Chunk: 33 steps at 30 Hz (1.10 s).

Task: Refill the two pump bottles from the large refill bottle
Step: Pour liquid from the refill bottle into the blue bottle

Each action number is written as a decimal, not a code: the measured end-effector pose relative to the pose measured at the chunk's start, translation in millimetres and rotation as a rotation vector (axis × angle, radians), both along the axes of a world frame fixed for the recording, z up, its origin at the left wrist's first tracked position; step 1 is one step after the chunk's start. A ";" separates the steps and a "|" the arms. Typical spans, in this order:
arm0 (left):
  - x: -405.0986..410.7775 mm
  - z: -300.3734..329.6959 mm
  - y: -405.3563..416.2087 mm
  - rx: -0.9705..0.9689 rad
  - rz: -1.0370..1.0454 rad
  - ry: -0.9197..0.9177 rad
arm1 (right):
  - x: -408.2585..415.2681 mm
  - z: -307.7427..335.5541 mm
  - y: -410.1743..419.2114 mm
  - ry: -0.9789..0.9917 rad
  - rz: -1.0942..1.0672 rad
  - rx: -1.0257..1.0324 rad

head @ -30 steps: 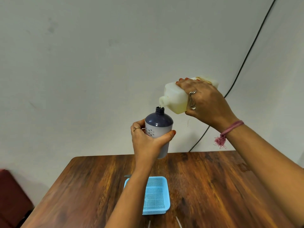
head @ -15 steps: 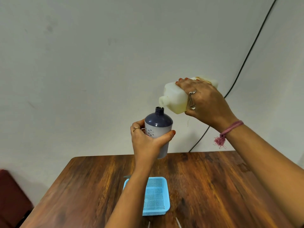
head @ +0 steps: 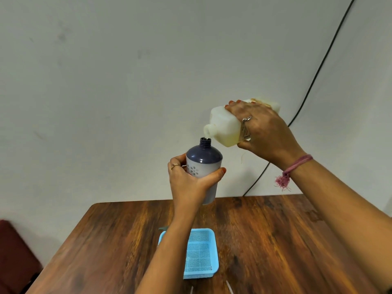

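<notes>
The refill bottle (head: 228, 126) is held in the air above the table (head: 265, 240), tipped on its side with its open mouth pointing down and left, just above the neck of the pump bottle (head: 204, 160). The right hand (head: 267, 132) grips the refill bottle from above, fingers wrapped over its body. Yellowish liquid sits in its lower side. The pump bottle, dark on top and pale below, has no pump on it and stands upright in the left hand (head: 188, 183), which is curled around its body. Below, a blue basket (head: 201, 255) rests on the wooden table. A black cable (head: 314, 77) runs down the wall.
</notes>
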State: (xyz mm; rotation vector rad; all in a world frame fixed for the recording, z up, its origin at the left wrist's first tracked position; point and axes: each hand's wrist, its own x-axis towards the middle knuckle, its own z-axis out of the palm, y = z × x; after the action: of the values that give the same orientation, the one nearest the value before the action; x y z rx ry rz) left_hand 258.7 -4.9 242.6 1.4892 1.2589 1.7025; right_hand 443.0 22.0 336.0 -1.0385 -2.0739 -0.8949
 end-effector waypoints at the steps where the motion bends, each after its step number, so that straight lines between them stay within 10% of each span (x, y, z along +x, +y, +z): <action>1: 0.2 0.3 -0.2 0.001 0.000 0.001 | 0.1 0.4 -0.1 -0.001 0.000 0.001; 33: 2.6 -2.6 -1.6 0.003 0.004 0.001 | 2.0 1.5 -1.9 -0.021 0.002 0.015</action>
State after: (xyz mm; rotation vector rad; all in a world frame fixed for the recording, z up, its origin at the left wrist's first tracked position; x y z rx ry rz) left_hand 261.3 -6.5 239.9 1.4907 1.2615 1.7070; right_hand 445.0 20.1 337.5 -1.0237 -2.0816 -0.9225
